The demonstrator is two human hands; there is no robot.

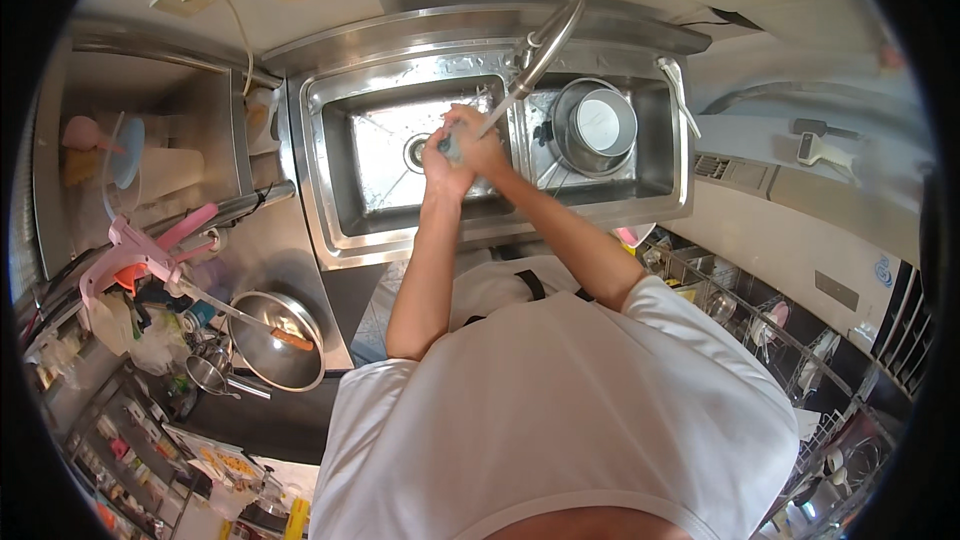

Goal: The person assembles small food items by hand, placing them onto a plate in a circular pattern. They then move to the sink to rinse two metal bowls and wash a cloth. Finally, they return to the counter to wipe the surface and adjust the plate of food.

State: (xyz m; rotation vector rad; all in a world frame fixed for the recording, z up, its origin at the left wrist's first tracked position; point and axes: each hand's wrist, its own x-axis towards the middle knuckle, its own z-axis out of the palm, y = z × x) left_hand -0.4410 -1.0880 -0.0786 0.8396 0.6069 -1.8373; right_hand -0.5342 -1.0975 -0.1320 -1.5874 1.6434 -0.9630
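My hands meet over the left basin (352,155) of a steel double sink, beneath the faucet (548,48). Water runs from its spout down onto them. My left hand (446,176) is closed around a small blue-grey thing (450,148), too small and covered to name. Pressed against the same thing from the other side, my right hand (483,147) has its fingers curled over it. The basin's floor is wet and shiny around the drain (415,153).
A round metal pot (566,145) with a white-looking round container (602,123) in it stands in the right basin. To the left are a steel bowl (300,358), a small saucepan (208,373) and a pink-handled tool (135,258). Dish racks (745,315) stand at the right.
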